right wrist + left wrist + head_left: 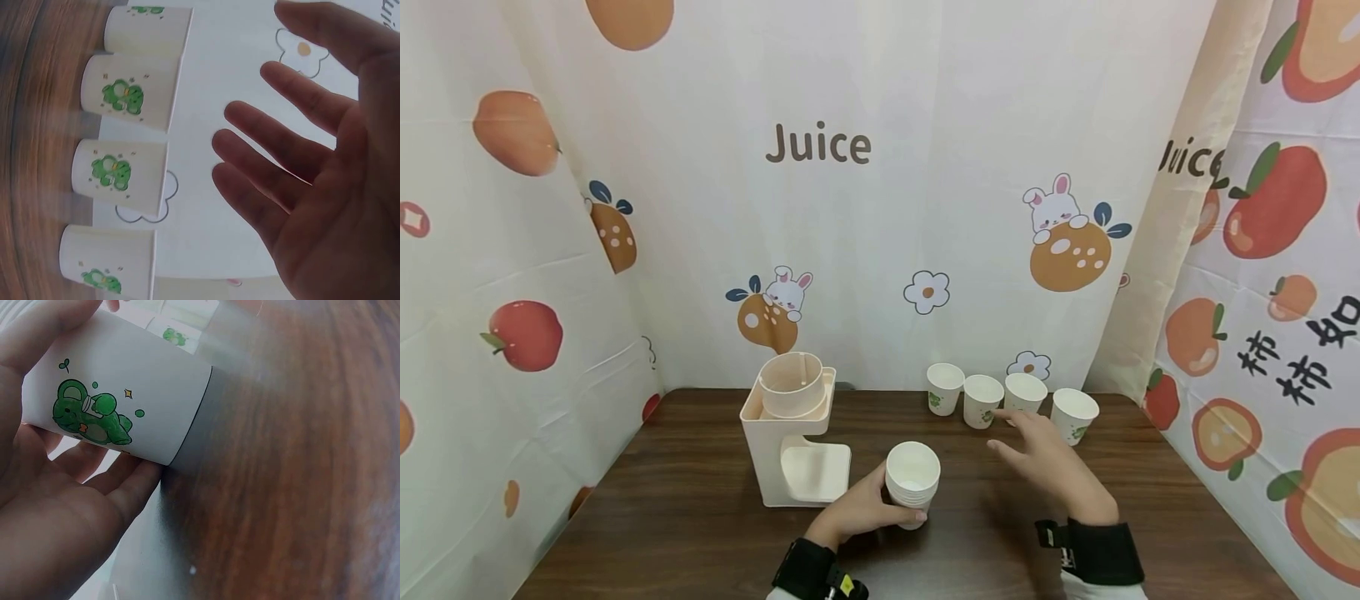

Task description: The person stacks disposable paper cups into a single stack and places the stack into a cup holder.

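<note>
My left hand (861, 506) grips a stack of nested white paper cups (913, 477) in front of me, thumb on the near side and fingers around the far side. In the left wrist view, a green cartoon bear is printed on the held cup (156, 394), whose base is at the dark tabletop. My right hand (1054, 463) hovers with fingers spread and holds nothing. Beyond it, several upright paper cups stand in a row, among them a cup (982, 403) close past its fingertips. The right wrist view shows a gap between the fingers and these cups (119, 175).
A cream-coloured appliance (781, 450) with a round top chute and a low platform stands left of the cup stack. Behind the brown wooden table (685, 500) hangs a fruit-printed curtain (865, 217), with more curtain along both sides.
</note>
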`<move>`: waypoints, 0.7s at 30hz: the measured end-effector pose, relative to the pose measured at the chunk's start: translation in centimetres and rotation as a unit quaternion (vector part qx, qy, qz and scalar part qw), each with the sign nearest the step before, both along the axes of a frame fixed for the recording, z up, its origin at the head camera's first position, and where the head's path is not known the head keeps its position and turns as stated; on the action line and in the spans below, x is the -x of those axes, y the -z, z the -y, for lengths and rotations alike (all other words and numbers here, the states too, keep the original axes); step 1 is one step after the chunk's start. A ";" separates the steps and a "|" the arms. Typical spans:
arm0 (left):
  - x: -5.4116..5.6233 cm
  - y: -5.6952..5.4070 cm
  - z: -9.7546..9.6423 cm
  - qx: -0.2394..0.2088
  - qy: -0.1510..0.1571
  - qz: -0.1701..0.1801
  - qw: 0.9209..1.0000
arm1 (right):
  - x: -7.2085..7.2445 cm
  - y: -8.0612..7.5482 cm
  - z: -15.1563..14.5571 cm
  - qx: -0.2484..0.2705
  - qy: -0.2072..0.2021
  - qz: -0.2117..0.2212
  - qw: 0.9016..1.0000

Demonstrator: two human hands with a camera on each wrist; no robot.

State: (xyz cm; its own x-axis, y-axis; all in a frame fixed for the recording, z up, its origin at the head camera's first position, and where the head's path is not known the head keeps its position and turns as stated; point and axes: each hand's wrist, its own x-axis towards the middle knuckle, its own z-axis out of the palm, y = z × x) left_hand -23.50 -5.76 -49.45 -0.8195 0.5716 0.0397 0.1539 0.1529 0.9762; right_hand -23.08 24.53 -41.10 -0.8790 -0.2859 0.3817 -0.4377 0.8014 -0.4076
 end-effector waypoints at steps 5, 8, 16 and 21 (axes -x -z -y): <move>0.0 0.0 0.0 -0.003 0.001 0.002 1.000 | 0.3 0.4 -0.8 0.002 0.014 -0.017 1.000; 0.0 0.0 0.0 -0.009 0.003 0.005 1.000 | 0.6 0.7 -1.3 0.004 0.018 -0.032 0.999; 0.1 0.2 0.1 -0.011 0.006 0.010 1.000 | 1.6 2.1 -2.4 -0.009 0.055 -0.103 0.993; 0.1 0.3 0.1 -0.010 0.002 0.008 1.000 | 2.4 2.9 -3.3 -0.027 0.094 -0.137 0.986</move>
State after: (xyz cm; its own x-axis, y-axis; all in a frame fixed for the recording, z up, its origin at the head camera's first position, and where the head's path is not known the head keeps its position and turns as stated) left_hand -23.58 -5.87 -49.71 -0.8182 0.5737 0.0382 0.1391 0.1330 0.9813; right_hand -25.49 27.84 -43.98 -0.7843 -0.1551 0.6007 -0.3675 0.8963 -0.2483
